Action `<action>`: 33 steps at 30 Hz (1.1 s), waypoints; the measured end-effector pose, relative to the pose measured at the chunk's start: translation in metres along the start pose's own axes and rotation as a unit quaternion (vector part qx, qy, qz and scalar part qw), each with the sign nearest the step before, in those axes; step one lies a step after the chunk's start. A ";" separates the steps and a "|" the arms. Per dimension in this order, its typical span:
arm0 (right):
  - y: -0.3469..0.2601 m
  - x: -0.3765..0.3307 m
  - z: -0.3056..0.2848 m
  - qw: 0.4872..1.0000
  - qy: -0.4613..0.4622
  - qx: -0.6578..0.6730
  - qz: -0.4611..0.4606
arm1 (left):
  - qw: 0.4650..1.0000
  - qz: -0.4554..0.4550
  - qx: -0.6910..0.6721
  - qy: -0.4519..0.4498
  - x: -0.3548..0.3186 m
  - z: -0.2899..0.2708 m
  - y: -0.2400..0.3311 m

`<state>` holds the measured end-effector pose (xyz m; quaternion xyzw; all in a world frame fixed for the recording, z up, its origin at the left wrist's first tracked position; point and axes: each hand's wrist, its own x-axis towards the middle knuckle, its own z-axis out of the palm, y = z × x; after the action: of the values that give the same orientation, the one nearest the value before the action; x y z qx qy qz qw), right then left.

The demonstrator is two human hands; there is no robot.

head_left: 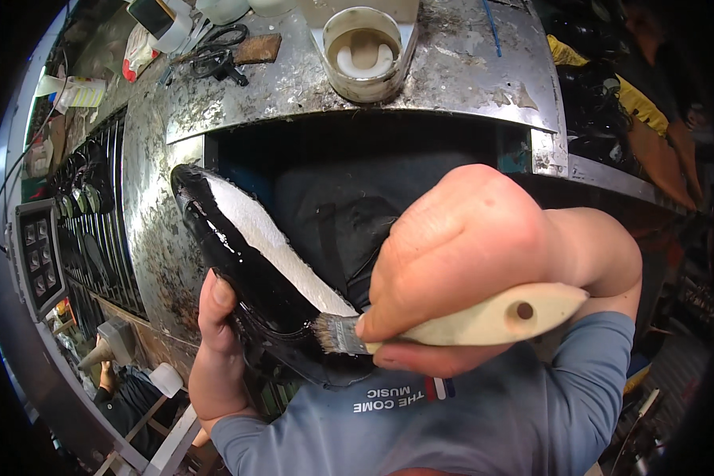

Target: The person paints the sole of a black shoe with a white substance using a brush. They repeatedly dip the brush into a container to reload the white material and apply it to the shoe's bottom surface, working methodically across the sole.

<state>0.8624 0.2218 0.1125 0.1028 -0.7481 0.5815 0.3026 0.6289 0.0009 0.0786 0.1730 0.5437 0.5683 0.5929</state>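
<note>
My left hand [219,313] is closed around the side of a black shoe [242,266], its thumb lying along the upper. The shoe is held tilted, toe pointing away to the far left and heel end toward my body. A rough white layer [254,226] covers its bottom face, and small white specks dot the black upper. In a firm grip, my right hand [460,246] has a flat brush with a pale wooden handle [500,317]. The brush's bristles touch the shoe near its heel end, where the white layer meets the black edge. My left fingers are mostly hidden behind the shoe.
On the worn metal bench [293,103], a round pot [362,59] holds whitish liquid. Black-handled scissors [214,55] and a brown block [258,49] lie left of it. Racks stand at left, with a switch panel [41,258]. Another person [127,404] works at lower left.
</note>
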 end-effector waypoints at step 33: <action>0.017 0.045 0.004 0.978 0.002 0.176 -0.112 | 0.818 -0.119 -0.538 -0.165 0.048 0.052 -0.106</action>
<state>0.8167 0.2326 0.1242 0.2366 -0.6169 0.6667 0.3450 0.7124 0.0327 -0.0121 -0.1477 0.0621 0.6586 0.7353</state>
